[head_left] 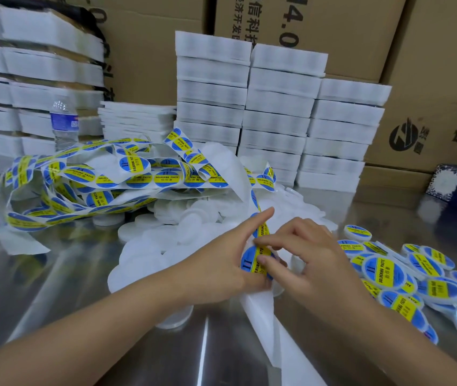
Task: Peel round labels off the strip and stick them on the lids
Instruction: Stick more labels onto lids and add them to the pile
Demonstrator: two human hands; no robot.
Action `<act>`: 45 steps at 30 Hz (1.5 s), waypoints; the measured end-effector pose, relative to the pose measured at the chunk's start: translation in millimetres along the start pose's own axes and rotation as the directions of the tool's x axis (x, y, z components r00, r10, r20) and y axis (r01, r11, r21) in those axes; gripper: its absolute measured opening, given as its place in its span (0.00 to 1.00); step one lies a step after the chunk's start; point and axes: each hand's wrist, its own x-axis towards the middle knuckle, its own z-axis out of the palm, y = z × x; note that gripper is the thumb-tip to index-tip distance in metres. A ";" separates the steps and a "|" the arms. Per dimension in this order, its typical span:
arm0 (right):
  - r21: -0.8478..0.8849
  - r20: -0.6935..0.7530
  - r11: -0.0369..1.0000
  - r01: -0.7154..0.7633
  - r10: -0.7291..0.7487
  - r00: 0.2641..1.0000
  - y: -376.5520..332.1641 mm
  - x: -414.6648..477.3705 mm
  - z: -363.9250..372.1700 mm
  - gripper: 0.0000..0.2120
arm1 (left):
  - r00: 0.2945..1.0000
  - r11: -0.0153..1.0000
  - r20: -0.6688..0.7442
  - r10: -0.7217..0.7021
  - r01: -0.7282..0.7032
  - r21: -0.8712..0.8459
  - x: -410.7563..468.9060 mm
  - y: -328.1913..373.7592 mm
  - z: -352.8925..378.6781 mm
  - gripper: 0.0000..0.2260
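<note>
Print on labels and box
"SOLDERING PASTE" and "II" on the round labels [166,177] of the strip [26,242] and on the lids [385,271]; "4.0" and Chinese characters on a cardboard box [347,37].

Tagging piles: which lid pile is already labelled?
The far-right pile, beside the right hand: its lids carry blue-and-yellow labels. The centre pile is bare white.

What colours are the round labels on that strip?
Blue, with a yellow band of dark lettering across the middle; the head view shows the round labels best.
</note>
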 end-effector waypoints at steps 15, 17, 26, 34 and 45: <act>-0.032 0.070 0.999 0.016 -0.014 0.997 0.5 0.3 0.1 0.02 | 0.998 0.921 0.054 -0.021 -0.001 0.390 -2.7 -3.8 0.1 0.42; -0.020 0.095 1.000 0.017 -0.015 0.995 -0.3 0.4 -1.3 0.02 | 0.997 0.949 0.077 -0.025 -0.001 0.315 -2.8 -2.3 1.7 0.41; -0.003 0.283 0.993 0.114 -0.109 0.953 -17.2 -1.5 -4.9 0.10 | 0.963 0.982 -0.194 -0.187 0.190 -0.006 9.0 -1.2 -4.9 0.16; 0.254 0.546 0.929 -0.270 0.093 0.832 -14.6 1.2 -14.0 0.08 | 0.910 0.945 -0.265 -0.318 0.284 -0.160 9.8 -2.0 -13.5 0.19; 0.730 0.428 0.353 -0.585 0.431 0.794 37.0 19.2 -57.2 0.08 | 0.882 0.885 -0.252 -0.398 0.297 -0.359 7.6 3.4 -15.4 0.17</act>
